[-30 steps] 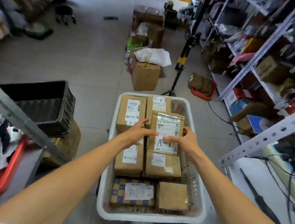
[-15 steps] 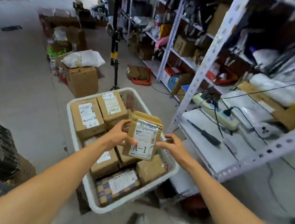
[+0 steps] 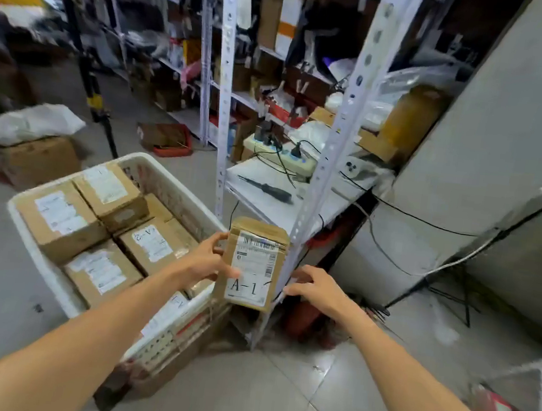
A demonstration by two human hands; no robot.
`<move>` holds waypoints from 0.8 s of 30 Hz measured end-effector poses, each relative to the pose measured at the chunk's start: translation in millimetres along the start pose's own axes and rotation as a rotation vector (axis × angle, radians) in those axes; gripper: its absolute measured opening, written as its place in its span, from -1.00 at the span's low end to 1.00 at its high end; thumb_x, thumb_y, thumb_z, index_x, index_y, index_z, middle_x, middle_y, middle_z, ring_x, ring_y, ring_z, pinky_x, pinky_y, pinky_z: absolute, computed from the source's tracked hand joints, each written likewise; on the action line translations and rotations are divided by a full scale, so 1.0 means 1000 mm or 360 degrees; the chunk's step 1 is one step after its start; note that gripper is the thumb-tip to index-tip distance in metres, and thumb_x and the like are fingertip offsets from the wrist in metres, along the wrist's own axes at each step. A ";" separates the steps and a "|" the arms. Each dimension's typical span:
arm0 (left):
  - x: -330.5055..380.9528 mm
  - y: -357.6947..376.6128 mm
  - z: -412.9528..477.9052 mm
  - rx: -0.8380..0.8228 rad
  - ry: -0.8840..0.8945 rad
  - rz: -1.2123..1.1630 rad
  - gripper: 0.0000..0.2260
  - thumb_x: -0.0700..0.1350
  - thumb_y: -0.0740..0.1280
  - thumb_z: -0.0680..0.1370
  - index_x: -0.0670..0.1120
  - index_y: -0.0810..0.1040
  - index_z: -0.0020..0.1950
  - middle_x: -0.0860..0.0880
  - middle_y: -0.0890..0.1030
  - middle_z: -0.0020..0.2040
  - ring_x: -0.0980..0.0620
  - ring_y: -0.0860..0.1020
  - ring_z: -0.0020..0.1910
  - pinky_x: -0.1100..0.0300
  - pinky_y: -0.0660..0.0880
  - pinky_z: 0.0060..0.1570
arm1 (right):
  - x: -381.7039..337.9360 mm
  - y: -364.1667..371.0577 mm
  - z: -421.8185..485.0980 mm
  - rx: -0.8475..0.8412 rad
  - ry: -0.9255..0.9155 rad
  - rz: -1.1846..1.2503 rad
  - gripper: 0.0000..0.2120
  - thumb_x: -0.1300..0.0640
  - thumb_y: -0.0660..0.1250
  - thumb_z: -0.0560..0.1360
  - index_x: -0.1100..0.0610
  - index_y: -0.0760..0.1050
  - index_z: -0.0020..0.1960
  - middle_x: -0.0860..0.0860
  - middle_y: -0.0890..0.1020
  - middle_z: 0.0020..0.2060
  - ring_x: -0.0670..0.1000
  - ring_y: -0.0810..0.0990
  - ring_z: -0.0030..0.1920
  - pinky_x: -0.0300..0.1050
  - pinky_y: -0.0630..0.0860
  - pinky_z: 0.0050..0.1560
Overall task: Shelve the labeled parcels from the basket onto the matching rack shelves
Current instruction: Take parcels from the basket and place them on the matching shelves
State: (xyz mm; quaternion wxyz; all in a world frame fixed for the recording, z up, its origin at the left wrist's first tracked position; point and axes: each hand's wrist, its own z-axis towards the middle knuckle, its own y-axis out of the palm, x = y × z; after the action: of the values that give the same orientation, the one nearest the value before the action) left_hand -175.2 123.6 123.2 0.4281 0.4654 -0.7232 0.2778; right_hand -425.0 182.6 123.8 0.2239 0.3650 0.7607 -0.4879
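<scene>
the left hand grips the a-1 parcel by its left edge, thumb on the label, holding it upright over the near right corner of the white basket, just in front of a rack post. the right hand hovers just beside the parcel's right edge, fingers loosely bent, holding nothing. other boxes lie in the basket.

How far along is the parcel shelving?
Done: the brown cardboard parcel marked A-1 is out of the white plastic basket. In hand: left hand grips it, right hand close beside, near the white metal rack. Left: shelving it, plus several cardboard boxes in the basket.
</scene>
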 end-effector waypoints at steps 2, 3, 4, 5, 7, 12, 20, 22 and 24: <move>0.001 0.043 -0.007 -0.0058 -0.0010 0.0025 -0.29 -0.48 0.45 0.32 0.01 0.32 0.34 -0.11 0.65 0.04 -0.11 0.60 0.06 -0.17 0.53 0.12 | 0.031 -0.014 -0.032 0.0038 0.0053 0.0061 -0.59 -0.05 0.47 0.34 0.10 0.53 0.11 -0.08 0.60 0.00 -0.04 0.55 0.04 -0.31 0.47 -0.06; 0.001 0.067 -0.010 -0.0098 -0.0013 0.0040 -0.28 -0.47 0.46 0.30 0.03 0.34 0.32 -0.10 0.66 0.03 -0.11 0.60 0.07 -0.17 0.51 0.14 | 0.048 -0.022 -0.050 0.0065 0.0083 0.0088 -0.62 -0.01 0.48 0.35 0.10 0.52 0.10 -0.09 0.59 -0.02 -0.04 0.55 0.02 -0.35 0.45 -0.13; 0.002 0.091 -0.013 -0.0144 -0.0006 0.0063 -0.28 -0.45 0.48 0.26 0.06 0.36 0.27 -0.11 0.66 0.04 -0.13 0.60 0.09 -0.18 0.51 0.15 | 0.066 -0.032 -0.064 0.0121 0.0108 0.0094 -0.58 -0.02 0.49 0.34 0.10 0.52 0.12 -0.08 0.59 -0.01 -0.03 0.55 0.03 -0.32 0.46 -0.11; 0.004 0.115 -0.014 -0.0200 0.0008 0.0088 -0.30 -0.43 0.50 0.24 0.10 0.38 0.21 -0.11 0.65 0.05 -0.14 0.59 0.11 -0.18 0.51 0.13 | 0.084 -0.042 -0.080 0.0174 0.0143 0.0103 -0.51 -0.07 0.49 0.29 0.11 0.52 0.14 -0.05 0.60 0.01 -0.01 0.56 0.04 -0.22 0.50 -0.03; 0.006 0.167 -0.013 -0.0316 0.0051 0.0130 -0.34 -0.42 0.50 0.25 0.11 0.39 0.17 -0.11 0.63 0.06 -0.15 0.58 0.12 -0.15 0.53 0.08 | 0.125 -0.063 -0.110 0.0295 0.0193 0.0181 -0.43 -0.14 0.47 0.20 0.11 0.53 0.14 -0.01 0.62 0.02 0.02 0.58 0.04 -0.05 0.54 0.08; 0.014 0.302 -0.006 -0.0624 0.0201 0.0235 -0.29 -0.45 0.46 0.31 -0.06 0.34 0.37 -0.15 0.58 0.13 -0.14 0.58 0.10 -0.14 0.56 0.04 | 0.220 -0.097 -0.208 0.0572 0.0459 0.0387 -0.68 0.15 0.45 0.42 0.19 0.53 0.15 0.00 0.59 -0.02 -0.05 0.55 -0.02 -0.31 0.46 -0.10; 0.039 0.523 -0.024 -0.1413 0.0370 0.0544 -0.30 -0.32 0.46 0.39 -0.03 0.23 0.44 -0.10 0.64 0.11 -0.07 0.63 0.07 -0.11 0.56 0.05 | 0.329 -0.139 -0.375 0.1247 0.0971 0.0680 -0.67 0.09 0.50 0.33 0.15 0.56 0.06 0.03 0.62 -0.08 0.02 0.58 -0.06 -0.16 0.49 -0.11; 0.038 0.572 -0.040 -0.1574 0.0353 0.0590 -0.26 -0.32 0.48 0.36 -0.02 0.21 0.45 -0.13 0.64 0.10 -0.12 0.63 0.06 -0.22 0.53 0.10 | 0.342 -0.136 -0.413 0.1399 0.1087 0.0767 -0.61 0.02 0.51 0.28 0.10 0.54 0.05 0.05 0.63 -0.04 0.01 0.59 -0.03 -0.12 0.52 0.00; 0.031 0.618 -0.058 -0.1774 0.0349 0.0682 -0.24 -0.29 0.49 0.30 -0.05 0.24 0.42 -0.16 0.63 0.11 -0.15 0.63 0.06 -0.24 0.52 0.10 | 0.353 -0.127 -0.451 0.1557 0.1218 0.0827 -0.50 -0.07 0.51 0.22 0.08 0.54 0.10 0.04 0.63 0.00 0.04 0.59 0.07 -0.03 0.51 0.14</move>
State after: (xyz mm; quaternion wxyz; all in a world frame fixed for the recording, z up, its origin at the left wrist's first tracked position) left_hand -723.7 411.2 176.5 0.6139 -0.0161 -0.7890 -0.0165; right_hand -740.0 676.9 142.5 -0.1425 0.7426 0.3654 -0.5429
